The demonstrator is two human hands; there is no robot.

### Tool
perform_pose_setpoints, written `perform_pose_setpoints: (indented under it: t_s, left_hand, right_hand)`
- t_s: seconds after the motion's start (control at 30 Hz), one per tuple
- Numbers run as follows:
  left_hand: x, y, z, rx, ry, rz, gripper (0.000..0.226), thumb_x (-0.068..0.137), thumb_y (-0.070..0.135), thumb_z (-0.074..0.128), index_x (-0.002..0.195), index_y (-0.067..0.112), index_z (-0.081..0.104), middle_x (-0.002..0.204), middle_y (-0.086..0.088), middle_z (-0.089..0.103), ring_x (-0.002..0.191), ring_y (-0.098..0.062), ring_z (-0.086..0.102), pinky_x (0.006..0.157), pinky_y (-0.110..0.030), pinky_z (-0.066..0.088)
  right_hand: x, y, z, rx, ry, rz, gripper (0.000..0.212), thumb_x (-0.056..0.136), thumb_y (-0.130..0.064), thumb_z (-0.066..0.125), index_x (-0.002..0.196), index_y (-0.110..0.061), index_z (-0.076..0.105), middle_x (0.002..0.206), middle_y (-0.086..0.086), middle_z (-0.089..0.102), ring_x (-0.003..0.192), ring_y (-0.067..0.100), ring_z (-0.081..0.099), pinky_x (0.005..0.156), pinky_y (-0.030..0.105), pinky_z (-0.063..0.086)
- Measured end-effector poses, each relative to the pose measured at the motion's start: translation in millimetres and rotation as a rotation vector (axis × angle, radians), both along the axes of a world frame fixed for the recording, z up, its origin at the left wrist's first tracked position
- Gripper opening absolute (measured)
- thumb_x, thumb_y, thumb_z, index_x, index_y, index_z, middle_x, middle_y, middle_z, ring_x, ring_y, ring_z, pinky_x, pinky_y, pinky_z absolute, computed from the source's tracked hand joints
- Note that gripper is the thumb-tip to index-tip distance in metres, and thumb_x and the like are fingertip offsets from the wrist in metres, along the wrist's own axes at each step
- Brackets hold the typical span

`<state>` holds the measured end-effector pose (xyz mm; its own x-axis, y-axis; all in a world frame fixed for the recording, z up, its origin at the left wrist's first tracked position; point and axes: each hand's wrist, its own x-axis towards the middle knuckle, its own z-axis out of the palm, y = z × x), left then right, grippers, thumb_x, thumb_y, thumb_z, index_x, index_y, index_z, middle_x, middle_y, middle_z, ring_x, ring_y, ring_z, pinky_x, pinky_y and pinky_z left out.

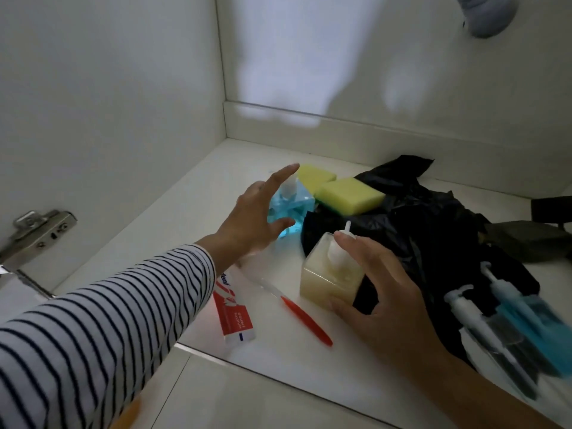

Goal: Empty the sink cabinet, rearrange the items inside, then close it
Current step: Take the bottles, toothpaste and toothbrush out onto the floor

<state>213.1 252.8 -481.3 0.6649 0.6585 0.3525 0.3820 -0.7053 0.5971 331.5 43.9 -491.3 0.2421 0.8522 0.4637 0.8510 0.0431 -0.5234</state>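
Striped left sleeve (102, 311) stretched in, left hand (250, 218) spread loose by the blue bottle (291, 205), right hand (380, 292) grasping the cream soap bottle (325, 274).

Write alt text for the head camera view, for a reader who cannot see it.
Inside a white cabinet, the right hand wraps a square pump bottle of cream liquid while the open left hand reaches for a blue pump bottle. Around them lie two yellow sponges, a black plastic bag, a toothpaste tube and a red toothbrush.
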Motion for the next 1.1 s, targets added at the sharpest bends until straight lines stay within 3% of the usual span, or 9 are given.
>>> perform_pose_setpoints:
  t_s: [0.07, 0.17, 0.27, 0.4, 0.53, 0.67, 0.8, 0.97, 1.1]
  left_hand:
    - [-2.7, -0.4, 2.4, 0.0, -0.01, -0.012, 0.089, 0.077, 0.019, 0.074, 0.134, 0.059, 0.017, 0.128, -0.005, 0.048, 0.108, -0.023, 0.049, 0.092, -0.04, 0.05]
    - [-13.4, -0.6, 10.0, 0.026, -0.031, -0.031, 0.088, 0.076, 0.016, 0.075, 0.133, 0.057, 0.021, 0.125, -0.004, 0.05, 0.106, -0.023, 0.051, 0.088, -0.036, 0.052]
    - [-31.4, -2.2, 23.8, 0.045, -0.09, 0.009, 0.088, 0.076, 0.016, 0.075, 0.135, 0.055, 0.022, 0.132, 0.002, 0.048, 0.111, -0.02, 0.05, 0.089, -0.029, 0.05]
    - [-72.1, -15.0, 58.8, 0.045, -0.244, 0.081, 0.085, 0.075, 0.015, 0.075, 0.138, 0.046, 0.027, 0.123, 0.013, 0.046, 0.115, -0.018, 0.053, 0.087, -0.027, 0.052]
    - [-137.4, -42.1, 82.8, 0.039, -0.312, 0.153, 0.083, 0.076, 0.015, 0.074, 0.141, 0.034, 0.026, 0.126, 0.015, 0.041, 0.117, -0.018, 0.053, 0.089, -0.033, 0.054]
    - [-220.0, -77.8, 85.4, 0.036, -0.232, 0.291, 0.083, 0.076, 0.016, 0.074, 0.141, 0.033, 0.025, 0.128, 0.008, 0.045, 0.119, -0.014, 0.053, 0.092, -0.034, 0.051]
    - [-290.7, -129.9, 73.9, 0.0, -0.223, 0.469, 0.082, 0.075, 0.014, 0.074, 0.139, 0.037, 0.027, 0.13, 0.016, 0.043, 0.124, -0.005, 0.046, 0.089, -0.027, 0.05]
    - [-363.5, -207.3, 41.8, -0.05, -0.257, 0.642, 0.077, 0.071, 0.032, 0.071, 0.137, 0.042, 0.031, 0.133, 0.019, 0.044, 0.128, -0.009, 0.044, 0.091, -0.03, 0.048]
    - [-413.7, -266.5, 3.9, -0.094, -0.252, 0.774, 0.077, 0.069, 0.038, 0.078, 0.129, 0.057, 0.034, 0.13, 0.025, 0.047, 0.126, -0.005, 0.046, 0.093, -0.024, 0.047]
  right_hand:
    - [-3.4, 3.7, 4.2, 0.02, 0.01, -0.001, 0.085, 0.066, -0.03, 0.075, 0.132, -0.059, 0.028, 0.136, -0.004, 0.043, 0.119, 0.0, 0.041, 0.093, -0.001, 0.029]
    - [-8.6, 10.4, 17.8, 0.109, 0.03, 0.021, 0.075, 0.067, -0.027, 0.075, 0.132, -0.04, 0.04, 0.126, -0.006, 0.045, 0.111, -0.015, 0.038, 0.09, -0.004, 0.027]
    - [-18.6, 17.4, 36.1, 0.161, 0.037, 0.064, 0.074, 0.067, -0.023, 0.075, 0.132, -0.035, 0.042, 0.122, -0.009, 0.046, 0.109, -0.02, 0.037, 0.089, -0.003, 0.029]
    - [-43.9, 23.6, 56.6, 0.224, 0.049, 0.162, 0.072, 0.067, -0.018, 0.077, 0.131, -0.029, 0.047, 0.121, -0.005, 0.053, 0.11, -0.014, 0.043, 0.092, 0.003, 0.031]
    - [-78.2, 28.1, 60.0, 0.272, 0.089, 0.317, 0.068, 0.072, -0.02, 0.077, 0.133, -0.021, 0.045, 0.129, -0.002, 0.054, 0.119, 0.008, 0.051, 0.1, 0.025, 0.041]
    - [-121.6, 32.3, 53.3, 0.229, 0.188, 0.481, 0.071, 0.074, -0.022, 0.076, 0.135, -0.026, 0.041, 0.13, -0.001, 0.053, 0.114, 0.018, 0.055, 0.092, 0.036, 0.049]
    - [-165.0, 31.6, 42.1, 0.189, 0.209, 0.64, 0.069, 0.076, -0.027, 0.075, 0.136, -0.026, 0.041, 0.132, -0.011, 0.05, 0.115, 0.02, 0.055, 0.091, 0.046, 0.049]
    - [-219.6, 15.0, 25.7, 0.137, 0.244, 0.803, 0.066, 0.077, -0.029, 0.072, 0.135, -0.022, 0.042, 0.132, -0.005, 0.051, 0.117, 0.02, 0.054, 0.094, 0.042, 0.048]
    - [-264.3, -9.7, -2.3, 0.092, 0.274, 0.846, 0.063, 0.075, -0.032, 0.073, 0.131, -0.022, 0.045, 0.129, -0.003, 0.053, 0.113, 0.016, 0.056, 0.093, 0.029, 0.047]
